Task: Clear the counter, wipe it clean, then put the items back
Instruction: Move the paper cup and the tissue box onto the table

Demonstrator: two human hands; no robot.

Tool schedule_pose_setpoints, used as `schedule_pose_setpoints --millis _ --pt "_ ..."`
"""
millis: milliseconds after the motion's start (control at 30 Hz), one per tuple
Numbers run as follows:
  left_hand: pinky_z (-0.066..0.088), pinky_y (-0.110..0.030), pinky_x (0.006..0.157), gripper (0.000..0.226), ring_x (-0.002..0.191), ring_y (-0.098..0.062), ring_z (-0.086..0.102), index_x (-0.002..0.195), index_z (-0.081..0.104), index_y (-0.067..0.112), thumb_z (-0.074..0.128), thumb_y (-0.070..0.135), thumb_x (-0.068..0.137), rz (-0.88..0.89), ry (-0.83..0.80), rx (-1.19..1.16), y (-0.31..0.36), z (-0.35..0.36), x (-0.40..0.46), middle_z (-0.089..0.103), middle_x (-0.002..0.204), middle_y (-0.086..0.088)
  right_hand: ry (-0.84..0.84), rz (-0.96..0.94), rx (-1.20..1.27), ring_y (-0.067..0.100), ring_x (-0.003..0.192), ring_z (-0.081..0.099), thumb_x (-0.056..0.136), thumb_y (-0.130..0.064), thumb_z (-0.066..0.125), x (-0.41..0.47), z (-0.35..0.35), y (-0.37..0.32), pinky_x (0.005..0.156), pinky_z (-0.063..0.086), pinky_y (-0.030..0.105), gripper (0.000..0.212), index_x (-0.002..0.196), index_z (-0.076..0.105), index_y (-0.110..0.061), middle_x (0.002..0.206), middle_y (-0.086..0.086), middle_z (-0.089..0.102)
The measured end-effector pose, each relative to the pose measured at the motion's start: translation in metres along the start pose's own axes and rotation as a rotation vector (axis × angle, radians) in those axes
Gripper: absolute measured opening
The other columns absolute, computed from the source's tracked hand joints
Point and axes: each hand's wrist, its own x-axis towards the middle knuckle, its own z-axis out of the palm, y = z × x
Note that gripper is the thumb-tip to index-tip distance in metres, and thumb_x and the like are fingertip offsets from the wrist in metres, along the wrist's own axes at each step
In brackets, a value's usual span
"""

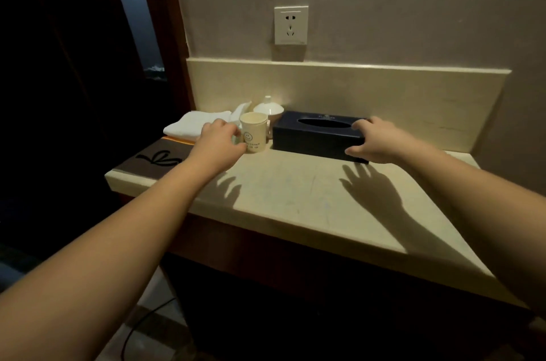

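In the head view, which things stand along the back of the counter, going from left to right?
Folded white towel → left hand → paper cup → black tissue box → right hand.

Head view, down onto counter (295, 198)

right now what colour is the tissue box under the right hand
Dark navy, nearly black, rectangular tissue box; only the head view shows it.
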Motion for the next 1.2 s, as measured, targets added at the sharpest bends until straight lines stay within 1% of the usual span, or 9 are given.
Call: schedule_pose_setpoints --millis 167,300,433,500,633,733,867,1000,1200 --pt "0.032 -0.043 0.100 0.044 0.126 -0.029 0.034 0.132 0.050 0.022 0.053 0.039 0.092 -0.074 -0.011 0.138 0.005 0.020 0.054 0.043 0.138 -0.009 -0.164 0.029 -0.106 0.035 0.131 0.035 0.085 -0.056 0.060 0.058 0.006 0.021 0.104 0.040 0.046 0.080 0.150 0.021 -0.029 0.149 0.011 0.029" --pt "0.034 -0.044 0.097 0.050 0.122 -0.029 0.037 0.135 0.047 0.025 0.056 0.047 0.091 -0.102 -0.022 0.163 0.006 0.040 0.080 0.045 0.138 -0.008 -0.309 0.039 -0.109 0.035 0.135 0.034 0.083 -0.064 0.057 0.087 0.015 0.029 0.108 0.035 0.042 0.087 0.152 0.015 -0.031 0.157 0.012 0.017" --pt "0.032 -0.044 0.097 0.048 0.122 -0.028 0.038 0.135 0.049 0.026 0.056 0.047 0.092 -0.105 -0.035 0.163 0.007 0.051 0.093 0.048 0.136 -0.006 -0.319 0.031 -0.089 0.034 0.134 0.036 0.078 -0.067 0.061 0.103 0.021 0.033 0.105 0.036 0.039 0.091 0.151 0.021 -0.030 0.157 0.011 0.017" --pt "0.031 -0.045 0.096 0.043 0.121 -0.028 0.038 0.132 0.051 0.026 0.054 0.045 0.093 -0.107 -0.021 0.180 0.006 0.054 0.096 0.051 0.134 -0.006 -0.318 0.038 -0.083 0.037 0.135 0.035 0.076 -0.067 0.063 0.107 0.025 0.033 0.106 0.036 0.042 0.094 0.151 0.021 -0.029 0.159 0.012 0.013" --pt "0.031 -0.043 0.090 0.038 0.118 -0.028 0.039 0.126 0.057 0.025 0.052 0.046 0.095 -0.130 -0.017 0.201 0.003 0.056 0.100 0.057 0.127 -0.005 -0.301 0.085 -0.078 0.046 0.142 0.013 0.075 -0.069 0.062 0.110 0.038 0.032 0.113 0.025 0.053 0.098 0.152 0.014 -0.031 0.161 0.010 -0.002" --pt "0.030 -0.042 0.086 0.036 0.116 -0.028 0.040 0.121 0.060 0.024 0.052 0.047 0.094 -0.135 -0.026 0.222 0.006 0.057 0.102 0.058 0.122 -0.006 -0.296 0.074 -0.083 0.046 0.139 0.023 0.074 -0.072 0.061 0.112 0.041 0.034 0.111 0.033 0.051 0.099 0.152 0.014 -0.031 0.161 0.010 -0.002" --pt "0.031 -0.042 0.088 0.035 0.117 -0.028 0.040 0.119 0.061 0.025 0.053 0.047 0.093 -0.130 -0.013 0.202 0.008 0.056 0.099 0.059 0.122 -0.006 -0.268 0.060 -0.055 0.041 0.133 0.037 0.072 -0.072 0.063 0.112 0.043 0.037 0.103 0.043 0.045 0.099 0.150 0.018 -0.030 0.161 0.010 0.000" --pt "0.033 -0.043 0.088 0.032 0.117 -0.026 0.041 0.114 0.063 0.024 0.057 0.046 0.092 -0.129 0.032 0.138 0.011 0.050 0.090 0.060 0.120 -0.004 -0.239 0.046 -0.035 0.039 0.131 0.041 0.072 -0.070 0.064 0.110 0.042 0.037 0.098 0.044 0.042 0.096 0.148 0.023 -0.030 0.160 0.010 0.004" --pt "0.031 -0.041 0.084 0.024 0.113 -0.024 0.041 0.104 0.065 0.024 0.061 0.042 0.090 -0.114 0.074 0.061 0.018 0.039 0.071 0.061 0.115 -0.001 -0.207 0.043 -0.003 0.040 0.133 0.038 0.072 -0.068 0.067 0.105 0.041 0.035 0.101 0.043 0.044 0.094 0.147 0.027 -0.029 0.159 0.011 0.009"
